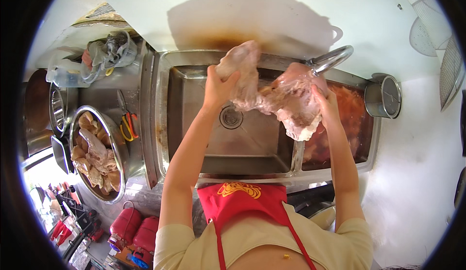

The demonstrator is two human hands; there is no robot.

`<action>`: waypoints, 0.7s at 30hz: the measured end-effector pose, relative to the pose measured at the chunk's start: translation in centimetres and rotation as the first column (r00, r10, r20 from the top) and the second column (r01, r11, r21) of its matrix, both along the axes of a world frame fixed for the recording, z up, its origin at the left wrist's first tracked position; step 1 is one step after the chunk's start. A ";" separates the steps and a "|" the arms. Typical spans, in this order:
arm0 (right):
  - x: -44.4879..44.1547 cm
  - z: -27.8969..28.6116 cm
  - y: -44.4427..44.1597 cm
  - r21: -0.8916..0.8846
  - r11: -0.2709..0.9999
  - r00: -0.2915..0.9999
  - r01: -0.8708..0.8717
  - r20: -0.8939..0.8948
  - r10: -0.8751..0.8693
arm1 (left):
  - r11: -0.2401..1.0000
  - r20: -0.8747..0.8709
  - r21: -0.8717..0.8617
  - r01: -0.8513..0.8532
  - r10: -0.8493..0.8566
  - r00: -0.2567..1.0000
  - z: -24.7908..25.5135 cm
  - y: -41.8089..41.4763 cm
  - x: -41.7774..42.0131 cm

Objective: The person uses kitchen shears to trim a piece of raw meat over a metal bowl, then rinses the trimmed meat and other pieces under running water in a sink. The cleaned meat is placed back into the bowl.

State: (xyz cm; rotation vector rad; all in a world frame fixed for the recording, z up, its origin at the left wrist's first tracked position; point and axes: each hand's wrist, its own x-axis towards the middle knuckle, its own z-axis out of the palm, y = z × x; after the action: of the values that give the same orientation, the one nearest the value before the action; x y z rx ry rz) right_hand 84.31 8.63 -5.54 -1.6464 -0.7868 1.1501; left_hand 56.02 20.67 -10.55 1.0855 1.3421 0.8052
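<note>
A large piece of pale, wet meat [291, 100] with skin on it hangs stretched between my hands above the double steel sink [162, 88]. My left hand [222, 88] grips its narrower end over the left basin [251, 139]. On the other side, my right hand [325, 100] holds the bulky end near the divider, close to the curved faucet [333, 59]. Fingers on the meat's far side are partly hidden. Reddish water with pieces of what looks like meat [346, 120] fills the right basin. A round drain [231, 117] shows in the left basin's floor.
To the left, a steel bowl [123, 160] holds several pieces of meat. Scissors [127, 120] with yellow and orange handles lie beside it. A steel strainer pot [382, 96] stands at the sink's right corner. Red gas cylinders [125, 224] stand at lower left.
</note>
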 end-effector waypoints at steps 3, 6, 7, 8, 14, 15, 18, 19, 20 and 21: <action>-1.4 -0.7 2.6 -0.045 0.976 0.973 -0.211 0.085 0.215 | 0.997 -0.147 0.046 -0.064 0.070 0.987 -1.3 -0.7 -2.7; -4.7 0.3 4.3 0.124 0.984 0.990 -0.129 0.066 0.121 | 0.923 -0.395 0.343 0.174 -0.026 0.918 -0.3 -1.0 -2.3; -5.2 1.0 4.8 0.081 0.976 0.972 -0.205 0.138 0.192 | 0.884 -0.468 0.358 0.300 -0.108 0.877 0.4 -1.1 -1.9; -5.4 1.5 5.3 0.033 0.961 0.943 -0.274 0.205 0.262 | 0.913 -0.362 0.278 0.299 -0.189 0.913 0.2 -1.5 -0.9; -2.8 1.1 5.2 -0.139 0.920 0.921 -0.366 0.087 0.380 | 0.857 0.324 -0.222 0.465 -0.384 0.864 1.7 -0.8 5.5; -2.0 1.3 4.9 -0.142 0.932 0.941 -0.333 0.018 0.339 | 0.848 0.308 -0.205 0.489 -0.418 0.854 1.5 -0.7 6.5; 1.6 -1.3 3.2 -0.091 0.953 0.937 -0.289 0.176 0.301 | 0.822 0.314 -0.175 0.542 -0.475 0.822 2.1 -0.7 9.3; 1.4 0.0 3.3 -0.094 0.954 0.939 -0.285 0.174 0.298 | 0.820 0.308 -0.209 0.534 -0.463 0.831 2.0 -0.8 9.9; 0.8 1.3 3.3 -0.061 0.965 0.936 -0.254 0.235 0.261 | 0.817 0.302 -0.242 0.524 -0.450 0.841 1.8 -0.9 10.6; 1.0 1.7 3.0 -0.067 0.972 0.942 -0.226 0.240 0.236 | 0.809 0.298 -0.272 0.521 -0.444 0.845 1.7 -1.1 11.5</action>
State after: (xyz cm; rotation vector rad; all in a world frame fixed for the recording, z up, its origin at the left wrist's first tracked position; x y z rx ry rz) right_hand 85.33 11.66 -3.89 -1.7875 -1.1488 1.1380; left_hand 67.47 19.54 -8.85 0.9641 0.9062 0.2780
